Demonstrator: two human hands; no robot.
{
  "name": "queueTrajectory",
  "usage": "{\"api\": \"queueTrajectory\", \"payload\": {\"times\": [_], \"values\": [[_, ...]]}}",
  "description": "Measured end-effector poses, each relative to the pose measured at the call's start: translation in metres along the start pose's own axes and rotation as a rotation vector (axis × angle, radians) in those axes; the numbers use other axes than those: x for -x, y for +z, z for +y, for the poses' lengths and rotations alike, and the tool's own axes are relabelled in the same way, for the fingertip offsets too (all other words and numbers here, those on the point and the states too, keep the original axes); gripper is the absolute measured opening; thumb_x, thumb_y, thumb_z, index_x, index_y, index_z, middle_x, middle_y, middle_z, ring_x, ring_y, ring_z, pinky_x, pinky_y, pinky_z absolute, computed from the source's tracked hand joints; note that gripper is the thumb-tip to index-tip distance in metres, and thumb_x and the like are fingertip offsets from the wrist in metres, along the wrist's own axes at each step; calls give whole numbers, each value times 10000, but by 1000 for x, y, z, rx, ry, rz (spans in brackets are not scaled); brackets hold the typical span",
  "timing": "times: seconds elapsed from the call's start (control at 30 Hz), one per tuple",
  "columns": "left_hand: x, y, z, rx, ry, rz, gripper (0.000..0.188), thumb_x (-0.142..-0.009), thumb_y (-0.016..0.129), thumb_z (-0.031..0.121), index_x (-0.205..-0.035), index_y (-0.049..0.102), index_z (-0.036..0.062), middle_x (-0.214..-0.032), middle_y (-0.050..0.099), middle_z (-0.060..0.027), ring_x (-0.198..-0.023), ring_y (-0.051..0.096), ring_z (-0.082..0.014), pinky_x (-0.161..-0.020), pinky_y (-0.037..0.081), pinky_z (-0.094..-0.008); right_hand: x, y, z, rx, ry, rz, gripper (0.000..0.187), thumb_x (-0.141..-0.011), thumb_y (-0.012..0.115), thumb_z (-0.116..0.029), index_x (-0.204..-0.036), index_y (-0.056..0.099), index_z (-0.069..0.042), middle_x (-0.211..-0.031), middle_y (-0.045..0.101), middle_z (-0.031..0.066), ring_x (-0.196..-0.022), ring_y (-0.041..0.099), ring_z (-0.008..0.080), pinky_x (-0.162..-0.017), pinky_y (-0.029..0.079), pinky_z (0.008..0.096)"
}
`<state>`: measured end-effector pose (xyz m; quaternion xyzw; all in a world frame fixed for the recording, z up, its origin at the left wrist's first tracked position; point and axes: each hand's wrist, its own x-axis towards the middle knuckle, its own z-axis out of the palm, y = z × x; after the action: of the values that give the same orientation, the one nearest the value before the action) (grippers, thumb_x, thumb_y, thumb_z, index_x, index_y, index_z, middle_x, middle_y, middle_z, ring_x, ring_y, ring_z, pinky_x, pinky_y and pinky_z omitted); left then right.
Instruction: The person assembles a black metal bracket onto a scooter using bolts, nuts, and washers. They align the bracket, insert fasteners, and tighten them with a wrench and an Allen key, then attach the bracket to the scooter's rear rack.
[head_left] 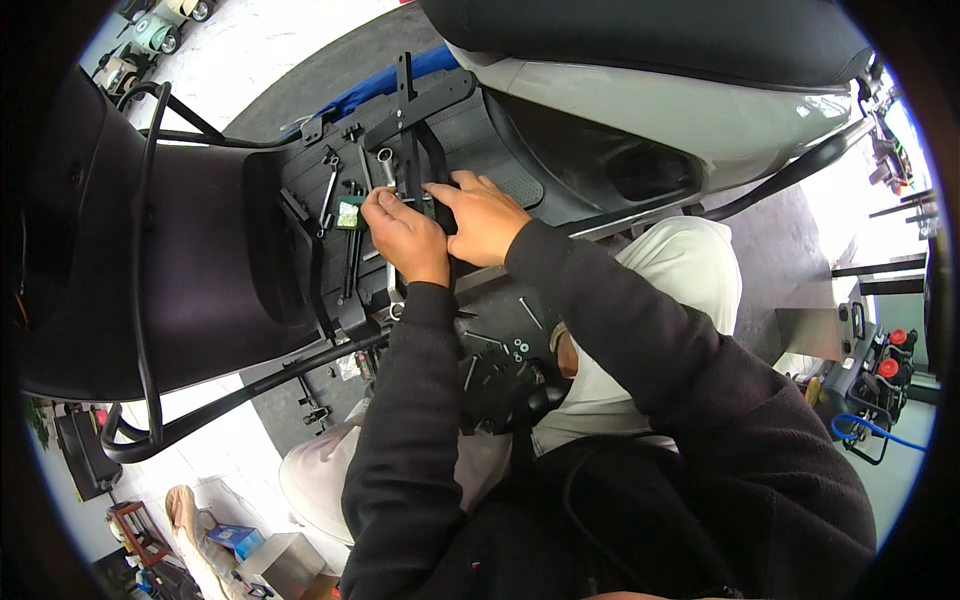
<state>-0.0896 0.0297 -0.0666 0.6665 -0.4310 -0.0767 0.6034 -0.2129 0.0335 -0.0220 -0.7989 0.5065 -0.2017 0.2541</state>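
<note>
Left hand: bent over the footboard, thumb and fingers drawn close together beside the bracket; what they grip, if anything, is hidden, so I cannot tell.
Right hand: just beside the left hand, forefinger stretched to the bracket's upright bar; the rest of the fingers curve away, and I cannot tell whether they clamp on anything.
Black bracket: flat metal bars joined at an angle, standing over the footboard, its lower part between and behind the two hands.
Ring-ended wrench: its upper end shows just above the left hand.
Second wrench: lying on the footboard, to the left of the hands.
Small green box: near the left fingertips, with a pale top, resting over dark rods.
Scooter: dark seat at the top, pale side panel below it, a bent black guard bar round the dark front at left.
Floor: a long bolt and small washers lie below the hands, near the person's legs.
Far right: a machine with red knobs and a blue hose.
</note>
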Motion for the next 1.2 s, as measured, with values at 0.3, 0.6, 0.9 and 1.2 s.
{"api": "queueTrajectory", "payload": {"times": [0.3, 0.6, 0.9, 1.2], "values": [[2, 0, 4, 7, -21, 33, 266, -1102, 465, 191, -1158, 611, -24, -1034, 704, -219, -930, 683, -390, -833, 526, -464, 15, -1, -1, -37, -1, 90, 631, -880, 725, -158, -1485, 560, -90, -1475, 515, 246, -1322, 562, 431, -1089, 496, 509], [0, -5, 8, -17, -30, -10, 263, -1102, 480, 186, -1164, 618, -29, -1046, 708, -215, -948, 697, -375, -843, 543, -449, -4, 2, 5, 42, -42, 5, 656, -848, 750, -178, -1472, 572, -81, -1480, 516, 250, -1347, 528, 428, -1093, 493, 497], [1, 0, -5, -42, 22, 43, 272, -1096, 491, 185, -1174, 635, -32, -1105, 707, -252, -989, 685, -424, -885, 531, -479, 11, 14, -1, -41, -66, 223, 581, -849, 725, -150, -1409, 603, -56, -1352, 593, 178, -1229, 602, 400, -982, 547, 502], [0, 1, -7, -27, -30, 16, 347, -1122, 479, 220, -1234, 602, -84, -1161, 678, -294, -1058, 655, -447, -934, 514, -480, 1, 1, 5, -77, -45, 166, 666, -833, 779, -233, -1443, 562, -75, -1466, 507, 245, -1290, 568, 437, -1041, 516, 520]]}}
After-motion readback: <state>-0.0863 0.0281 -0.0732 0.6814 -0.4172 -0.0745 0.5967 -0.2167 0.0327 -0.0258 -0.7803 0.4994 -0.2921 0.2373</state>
